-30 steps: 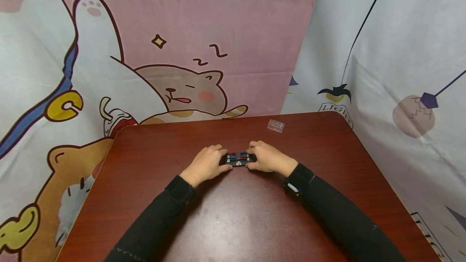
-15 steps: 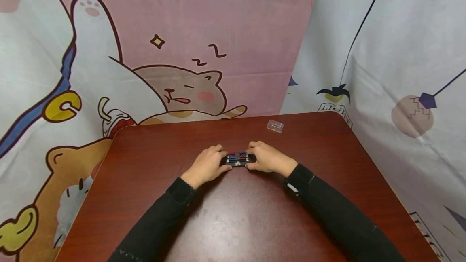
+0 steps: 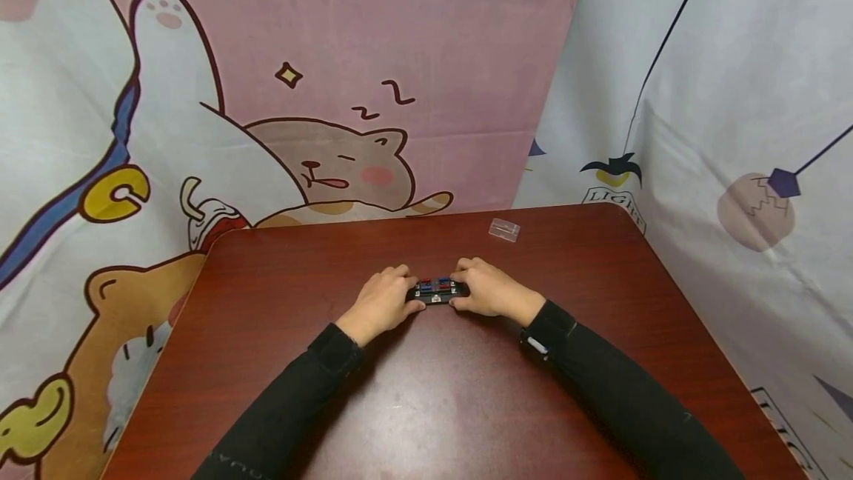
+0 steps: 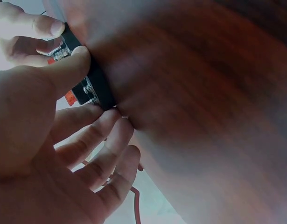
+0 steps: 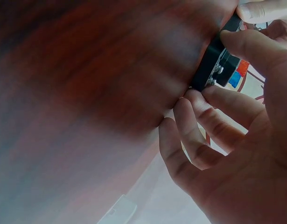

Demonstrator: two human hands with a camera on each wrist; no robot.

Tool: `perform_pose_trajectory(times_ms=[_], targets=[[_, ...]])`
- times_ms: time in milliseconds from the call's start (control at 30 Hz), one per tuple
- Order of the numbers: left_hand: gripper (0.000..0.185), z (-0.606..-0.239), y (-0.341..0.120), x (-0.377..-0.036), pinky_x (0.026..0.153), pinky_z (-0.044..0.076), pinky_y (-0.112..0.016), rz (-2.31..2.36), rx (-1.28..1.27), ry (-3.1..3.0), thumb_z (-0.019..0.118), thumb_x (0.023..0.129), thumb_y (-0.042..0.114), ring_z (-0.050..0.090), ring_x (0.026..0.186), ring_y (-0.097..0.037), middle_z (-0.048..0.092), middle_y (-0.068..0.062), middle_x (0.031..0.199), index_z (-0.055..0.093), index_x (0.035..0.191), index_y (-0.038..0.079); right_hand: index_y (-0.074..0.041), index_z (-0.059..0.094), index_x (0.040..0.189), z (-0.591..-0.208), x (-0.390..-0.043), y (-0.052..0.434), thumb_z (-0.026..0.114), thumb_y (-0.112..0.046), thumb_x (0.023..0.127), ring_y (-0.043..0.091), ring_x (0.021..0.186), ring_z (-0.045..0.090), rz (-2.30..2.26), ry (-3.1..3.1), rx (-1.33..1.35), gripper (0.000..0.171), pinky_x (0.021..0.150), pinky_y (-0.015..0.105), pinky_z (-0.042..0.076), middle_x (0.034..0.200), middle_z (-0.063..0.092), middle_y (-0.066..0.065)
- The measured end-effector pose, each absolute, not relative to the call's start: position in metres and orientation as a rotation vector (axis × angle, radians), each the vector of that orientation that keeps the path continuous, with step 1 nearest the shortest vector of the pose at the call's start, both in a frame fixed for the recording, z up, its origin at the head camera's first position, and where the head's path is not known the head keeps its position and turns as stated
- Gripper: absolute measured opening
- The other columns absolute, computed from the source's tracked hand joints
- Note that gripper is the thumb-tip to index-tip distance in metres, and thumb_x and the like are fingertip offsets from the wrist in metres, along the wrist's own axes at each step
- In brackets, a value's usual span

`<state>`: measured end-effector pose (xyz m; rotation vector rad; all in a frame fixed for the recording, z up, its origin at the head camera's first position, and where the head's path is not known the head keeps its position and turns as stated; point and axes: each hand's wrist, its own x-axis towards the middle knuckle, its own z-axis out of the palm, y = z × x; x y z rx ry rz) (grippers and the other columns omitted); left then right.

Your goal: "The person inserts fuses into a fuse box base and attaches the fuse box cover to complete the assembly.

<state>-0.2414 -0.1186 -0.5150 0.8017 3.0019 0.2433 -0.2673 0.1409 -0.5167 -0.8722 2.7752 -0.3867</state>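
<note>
A small black fuse block [image 3: 437,291] with red and blue inserts lies near the middle of the dark red worktop [image 3: 426,391]. The left hand [image 3: 380,302] pinches its left end between thumb and curled fingers, and the right hand [image 3: 489,291] pinches its right end the same way. Both hands cover the block's ends, so only its middle shows from the head view. The wrist views are close and blurred; the block's markings cannot be read. Well beyond the block, toward the far right, lies a clear plastic piece [image 3: 504,230], too small to identify.
</note>
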Motion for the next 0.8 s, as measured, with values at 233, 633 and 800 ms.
perform_pose_trajectory(times_ms=[233,633,800], targets=[[0.049,-0.512,-0.118,-0.24,0.096,0.059,-0.049,0.218,0.807,3.005,0.082,0.1,0.046,0.069,0.109,-0.031,0.071,-0.009,0.124,0.078,0.133,0.009,-0.007,0.071,0.147,-0.518,-0.267,0.141,0.081,-0.044,0.101,0.027,0.125,0.061,-0.395,2.776,-0.866,0.06,0.107,0.046,0.057,0.136,0.065,0.006],[0.048,-0.516,-0.119,-0.241,0.096,0.06,-0.049,0.238,0.824,3.003,0.081,0.1,0.047,0.069,0.111,-0.032,0.071,-0.01,0.131,0.078,0.13,0.01,-0.009,0.072,0.146,-0.52,-0.266,0.154,0.078,-0.04,0.104,0.023,0.123,0.065,-0.511,2.764,-0.941,0.053,0.107,0.046,0.058,0.133,0.068,0.003],[0.047,-0.515,-0.12,-0.241,0.096,0.059,-0.049,0.251,0.822,2.999,0.082,0.1,0.047,0.069,0.109,-0.032,0.071,-0.011,0.129,0.078,0.129,0.01,-0.011,0.073,0.144,-0.517,-0.272,0.164,0.076,-0.033,0.106,0.02,0.119,0.07,-0.581,2.774,-0.989,0.044,0.105,0.047,0.06,0.131,0.072,0.004]])
